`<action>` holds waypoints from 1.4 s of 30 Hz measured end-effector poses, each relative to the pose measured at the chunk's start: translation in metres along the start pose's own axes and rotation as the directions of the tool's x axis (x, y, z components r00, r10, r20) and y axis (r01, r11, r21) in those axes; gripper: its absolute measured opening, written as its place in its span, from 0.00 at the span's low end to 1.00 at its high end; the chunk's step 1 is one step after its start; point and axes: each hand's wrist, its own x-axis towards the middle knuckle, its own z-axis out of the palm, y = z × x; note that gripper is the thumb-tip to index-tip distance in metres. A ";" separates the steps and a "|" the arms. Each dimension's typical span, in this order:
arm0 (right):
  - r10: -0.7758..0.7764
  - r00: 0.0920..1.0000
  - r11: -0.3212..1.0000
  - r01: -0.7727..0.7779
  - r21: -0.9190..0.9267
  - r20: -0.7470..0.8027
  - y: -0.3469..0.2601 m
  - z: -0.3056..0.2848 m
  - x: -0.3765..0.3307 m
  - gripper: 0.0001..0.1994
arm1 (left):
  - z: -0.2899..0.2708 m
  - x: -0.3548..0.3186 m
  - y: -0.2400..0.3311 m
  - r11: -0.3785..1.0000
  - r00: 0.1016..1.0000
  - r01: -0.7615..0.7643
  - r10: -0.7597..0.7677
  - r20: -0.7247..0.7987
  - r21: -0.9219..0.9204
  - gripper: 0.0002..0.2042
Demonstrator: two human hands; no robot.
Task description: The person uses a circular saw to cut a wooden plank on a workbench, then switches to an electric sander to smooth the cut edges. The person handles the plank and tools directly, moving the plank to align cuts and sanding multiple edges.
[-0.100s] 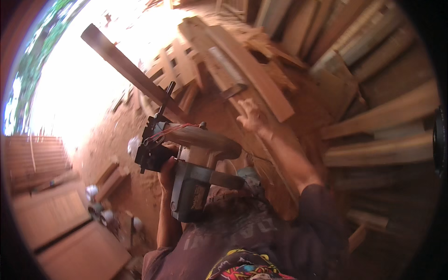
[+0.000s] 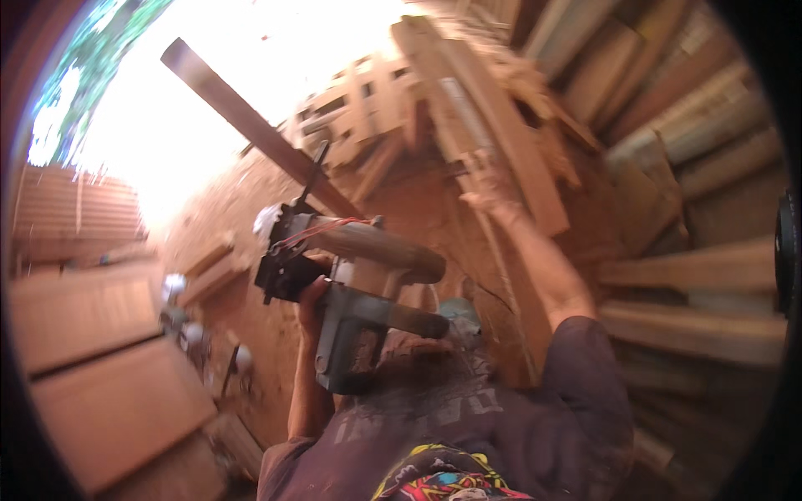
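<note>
Against sandy ground strewn with timber, note grey tool clasped in left grip before dark shirt; note also blurred right grip, loosely spread, now brought nearer pale strip on plank, seemingly closing gap, with contact unclear.

The right arm is outstretched, right hand splayed — left forearm raised, left hand curled, partly hidden.
</note>
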 end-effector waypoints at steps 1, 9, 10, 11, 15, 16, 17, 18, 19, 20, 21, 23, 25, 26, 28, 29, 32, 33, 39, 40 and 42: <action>-0.045 0.998 0.998 0.043 -0.050 -0.047 0.004 0.000 0.033 0.56 | 0.017 0.004 -0.001 0.981 0.983 -0.166 0.172 -0.062 0.096 0.17; -0.051 0.994 0.999 0.052 0.002 -0.098 -0.035 0.101 0.041 0.29 | -0.023 -0.048 0.016 0.994 0.984 -0.031 0.011 -0.180 -0.109 0.22; -0.096 0.959 0.995 0.098 -0.003 -0.268 -0.022 0.098 0.048 0.25 | -0.020 -0.039 0.012 0.991 0.991 -0.008 -0.010 -0.134 -0.131 0.22; -0.087 0.963 0.993 0.104 0.054 -0.255 -0.034 0.088 0.039 0.21 | 0.002 -0.038 0.017 0.993 0.984 -0.030 0.009 -0.180 -0.115 0.21; 0.204 0.912 0.817 0.042 0.574 -0.357 -0.068 0.050 -0.020 0.11 | 0.011 -0.030 0.038 0.988 0.999 0.041 -0.044 -0.023 -0.149 0.27; 0.239 0.879 0.753 0.101 0.651 -0.413 -0.074 0.037 -0.049 0.09 | 0.023 -0.030 0.045 0.969 0.989 0.135 -0.120 0.083 -0.208 0.27; 0.273 0.833 0.691 0.179 0.701 -0.481 -0.074 0.023 -0.074 0.06 | 0.037 -0.028 0.049 0.963 0.978 0.176 -0.148 0.147 -0.204 0.28; 0.380 0.813 0.619 0.130 0.774 -0.441 -0.082 0.013 -0.106 0.06 | 0.054 -0.025 0.054 0.957 0.961 0.217 -0.175 0.215 -0.193 0.29; 0.486 0.780 0.523 0.102 0.846 -0.395 -0.099 0.004 -0.139 0.06 | 0.067 -0.021 0.062 0.959 0.946 0.240 -0.195 0.260 -0.151 0.29; 0.583 0.731 0.431 0.092 0.898 -0.355 -0.104 -0.010 -0.170 0.07 | 0.076 -0.018 0.066 0.956 0.927 0.268 -0.220 0.305 -0.123 0.29; 0.677 0.651 0.402 0.061 0.913 -0.342 -0.098 -0.028 -0.207 0.08 | 0.078 -0.017 0.068 0.951 0.912 0.289 -0.238 0.334 -0.109 0.29; 0.834 0.453 0.342 0.025 0.939 -0.316 -0.087 -0.074 -0.298 0.10 | 0.085 -0.018 0.069 0.940 0.875 0.333 -0.278 0.396 -0.076 0.29; 0.976 0.109 0.174 0.116 0.978 -0.187 -0.113 -0.119 -0.383 0.12 | 0.095 -0.027 0.076 0.934 0.838 0.356 -0.313 0.447 -0.013 0.28; 0.978 -0.049 0.206 0.165 0.964 -0.201 -0.114 -0.139 -0.435 0.13 | 0.101 -0.036 0.076 0.930 0.816 0.369 -0.324 0.479 0.001 0.28; 0.888 -0.371 0.354 0.173 0.919 -0.272 -0.117 -0.161 -0.554 0.14 | 0.107 -0.048 0.076 0.906 0.756 0.422 -0.374 0.537 0.036 0.28; 0.791 -0.530 0.413 0.097 0.905 -0.304 -0.127 -0.165 -0.616 0.14 | 0.111 -0.056 0.073 0.885 0.717 0.462 -0.411 0.563 0.057 0.28; 0.623 -0.754 0.333 0.016 0.943 -0.207 -0.193 -0.073 -0.698 0.15 | 0.122 -0.031 0.084 0.857 0.643 0.480 -0.488 0.590 0.187 0.27; 0.600 -0.789 0.247 0.027 0.969 -0.131 -0.203 -0.054 -0.733 0.18 | 0.121 -0.029 0.084 0.846 0.631 0.496 -0.507 0.587 0.197 0.27; 0.662 -0.742 -0.022 0.127 0.992 0.110 -0.219 -0.006 -0.804 0.27 | 0.130 -0.029 0.094 0.834 0.605 0.504 -0.526 0.597 0.224 0.26; 0.688 -0.717 -0.005 0.152 0.988 0.113 -0.218 -0.004 -0.801 0.25 | 0.132 -0.029 0.095 0.834 0.600 0.501 -0.528 0.601 0.233 0.26; 0.705 -0.701 -0.025 0.127 0.992 0.107 -0.212 -0.004 -0.791 0.22 | 0.136 -0.031 0.096 0.835 0.595 0.492 -0.529 0.605 0.246 0.26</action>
